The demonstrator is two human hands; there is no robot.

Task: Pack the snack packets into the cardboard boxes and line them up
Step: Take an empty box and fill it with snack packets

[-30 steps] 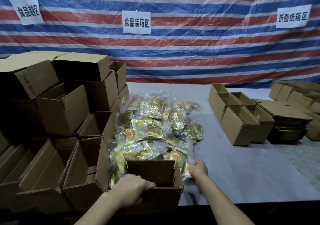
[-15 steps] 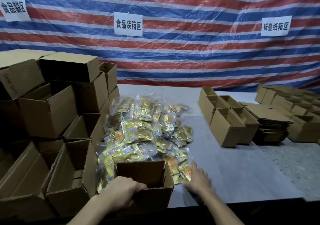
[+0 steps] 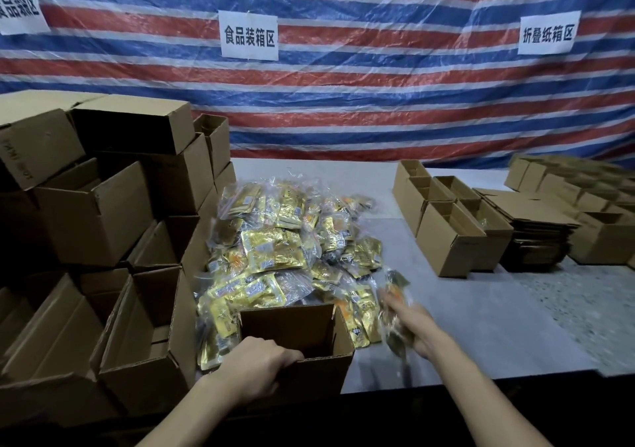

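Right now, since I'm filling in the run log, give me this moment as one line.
left hand: grips cardboard box rim | right hand: holds blurred snack packet beside pile | packet not yet in box

A: that brown corrugated cardboard open box [image 3: 323, 371] looks matt, kinda rough.
B: yep, and the gold crinkly plastic snack packets [image 3: 275, 250] are super glossy. Red-blue striped plastic tarp [image 3: 378, 103] shines too.

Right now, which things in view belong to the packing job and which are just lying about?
Job: open box, gripped at its rim by the left hand; blurred packet held in the right hand; packet pile behind the box.
Lying about: flattened cardboard stack; wall sign; striped tarp.
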